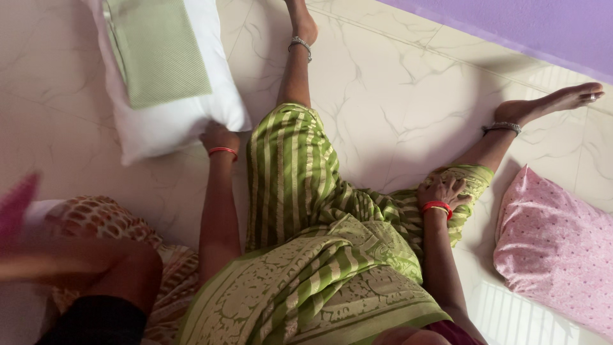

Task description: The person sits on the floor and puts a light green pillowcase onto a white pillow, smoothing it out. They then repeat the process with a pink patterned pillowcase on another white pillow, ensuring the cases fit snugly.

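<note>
The person sits on the pale tiled floor (pixel 396 96) with both legs stretched forward, covered by a green striped garment (pixel 300 191).

Left hand (pixel 218 137): fingers curled closed on the lower edge of the white pillow (pixel 172 124). A red bangle sits at the wrist. The pillow lies on the floor just left of the left leg, and a folded green striped cloth (pixel 158 48) rests on top of it.

Right hand (pixel 444 190): open, palm down, fingers spread flat on the garment over the right knee. It holds nothing. A red bangle sits at this wrist as well.

A pink dotted pillow (pixel 555 249) lies on the floor to the right, well apart from the right hand. At lower left, another person's bent knee (pixel 128 268) is next to a patterned orange cloth (pixel 102 217).
</note>
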